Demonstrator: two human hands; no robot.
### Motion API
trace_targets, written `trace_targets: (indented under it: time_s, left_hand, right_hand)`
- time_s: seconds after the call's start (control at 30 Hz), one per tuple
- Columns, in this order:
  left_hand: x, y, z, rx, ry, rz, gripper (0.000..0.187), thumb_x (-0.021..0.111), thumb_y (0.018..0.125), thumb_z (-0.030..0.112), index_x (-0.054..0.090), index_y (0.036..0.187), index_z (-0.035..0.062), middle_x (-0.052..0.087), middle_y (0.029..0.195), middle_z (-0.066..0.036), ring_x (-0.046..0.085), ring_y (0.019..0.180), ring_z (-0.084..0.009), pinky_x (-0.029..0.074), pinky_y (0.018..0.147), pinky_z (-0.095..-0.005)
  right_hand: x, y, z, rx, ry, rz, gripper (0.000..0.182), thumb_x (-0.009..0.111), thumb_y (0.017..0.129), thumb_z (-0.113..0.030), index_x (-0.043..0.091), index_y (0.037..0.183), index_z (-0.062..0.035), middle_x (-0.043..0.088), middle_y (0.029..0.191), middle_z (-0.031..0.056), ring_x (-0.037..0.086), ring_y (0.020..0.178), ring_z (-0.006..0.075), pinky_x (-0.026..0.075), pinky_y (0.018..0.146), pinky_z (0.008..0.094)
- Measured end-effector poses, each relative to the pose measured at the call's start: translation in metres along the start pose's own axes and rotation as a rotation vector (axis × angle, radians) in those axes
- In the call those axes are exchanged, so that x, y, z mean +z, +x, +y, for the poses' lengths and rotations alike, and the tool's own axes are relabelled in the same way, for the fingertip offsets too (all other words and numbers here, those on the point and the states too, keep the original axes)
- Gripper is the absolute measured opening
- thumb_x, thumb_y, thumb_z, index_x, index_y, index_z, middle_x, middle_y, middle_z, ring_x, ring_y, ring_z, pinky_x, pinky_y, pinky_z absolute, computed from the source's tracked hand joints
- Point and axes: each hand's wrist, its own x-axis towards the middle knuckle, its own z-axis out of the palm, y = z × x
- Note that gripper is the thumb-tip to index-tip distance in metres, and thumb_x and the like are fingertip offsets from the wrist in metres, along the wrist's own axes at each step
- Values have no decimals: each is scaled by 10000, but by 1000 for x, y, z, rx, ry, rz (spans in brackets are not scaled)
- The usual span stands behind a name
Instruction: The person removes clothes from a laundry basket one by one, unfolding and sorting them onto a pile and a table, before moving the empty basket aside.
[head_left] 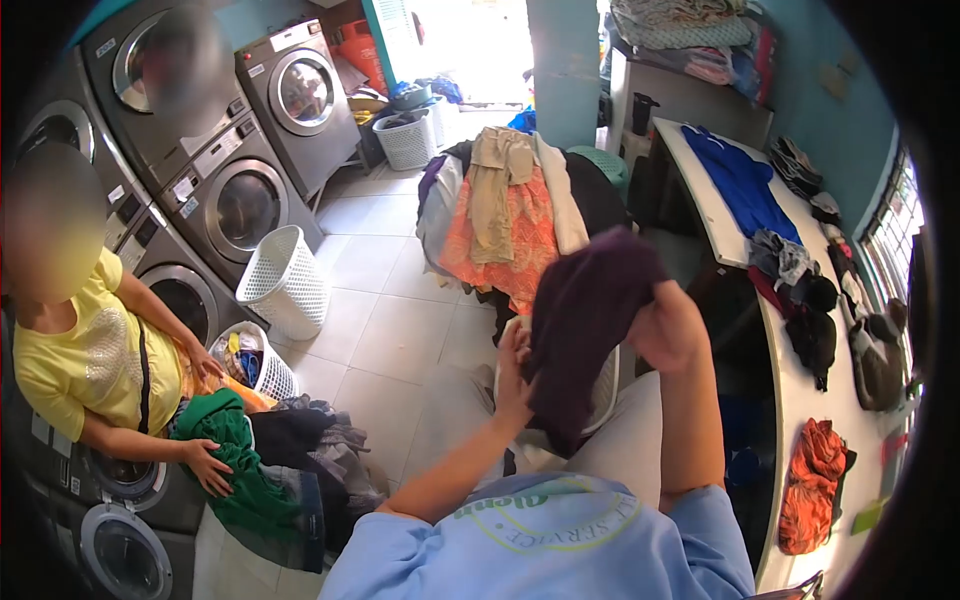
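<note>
A dark purple garment (pixel 590 320) hangs between my two hands, slightly blurred. My left hand (pixel 515 372) grips its left edge with the fingers closed. At its upper right side, my right hand (pixel 668 328) holds the cloth, the fingers partly hidden behind it. Beneath the garment, between my knees, the rim of a pale basket (pixel 606 395) shows. Just ahead stands a large heap of clothes, with an orange patterned cloth (pixel 510 225) and a beige garment (pixel 492 190) draped on top.
At the left, a person in a yellow shirt (pixel 75 365) handles a green cloth (pixel 225 450). White baskets (pixel 287 280) stand by the washing machines (pixel 245 210). Along the right runs a white counter (pixel 735 230) with a blue garment (pixel 745 185) and an orange garment (pixel 815 485).
</note>
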Motion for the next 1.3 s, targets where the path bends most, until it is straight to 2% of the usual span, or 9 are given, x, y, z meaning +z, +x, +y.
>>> trace_targets:
  time_s: [0.1,0.33,0.5,0.63,0.67,0.8,0.93,1.13,1.3]
  left_hand:
    - [7,-16,35,605,682,-5,860,743,720,258,254,1402,73,194,1451,-246,249,1354,-363,305,1068,-471]
    - [-10,-3,-1,222,880,6,485,709,677,96,570,1134,9,492,1260,-220,491,1192,-304,395,995,-387]
    - [-35,14,26,12,161,149,324,542,679,-110,640,971,-10,646,974,-134,624,929,-220,474,844,-294]
    - [-39,8,61,74,598,85,303,561,706,-79,640,989,-5,665,882,-120,643,857,-199,497,780,-315]
    - [-49,6,55,154,604,39,266,585,731,-55,649,982,4,666,865,-116,643,850,-195,500,765,-326]
    - [-82,-10,96,-86,611,-115,746,603,834,25,227,1470,119,606,1021,-79,571,713,-80,485,661,-256]
    - [-132,-15,114,-47,682,189,861,617,876,93,16,1492,83,625,933,-88,596,692,-100,495,652,-252]
    - [-157,-18,138,45,831,499,769,637,876,152,160,1472,61,640,837,-73,612,666,-126,499,634,-261]
    - [-90,-27,108,-247,865,-177,714,689,825,324,339,1403,95,582,1104,-141,630,904,-253,508,782,-363]
  right_hand:
    - [-3,-3,-9,-58,53,-124,572,460,946,-419,390,1373,-46,485,1351,125,476,1240,278,376,1031,445]
    - [6,-15,-10,-28,189,-242,610,425,953,-463,359,1395,-48,460,1375,132,433,1276,301,315,1076,465]
    - [-19,-17,-30,-198,348,-107,540,375,985,-406,406,1362,-20,457,1378,162,426,1280,318,279,1096,476]
    - [-37,-33,-17,-239,409,113,479,424,979,-374,464,1317,-37,479,1364,130,422,1281,286,286,1098,445]
    - [-39,-41,-10,-226,355,-50,477,423,981,-360,447,1331,-36,473,1369,130,420,1283,284,291,1099,442]
    - [-50,-55,9,-172,305,-152,460,414,992,-334,454,1336,-31,474,1376,120,420,1295,263,275,1116,432]
    - [-59,-60,6,-152,275,-143,450,415,993,-333,476,1309,-19,507,1342,124,460,1256,276,299,1099,427]
    - [-69,-57,8,-115,177,-35,447,401,997,-340,485,1302,-24,536,1310,115,488,1227,266,328,1080,410]
    - [-36,-54,36,-7,312,-47,460,385,1001,-360,462,1330,-46,507,1339,114,462,1251,272,314,1086,423]
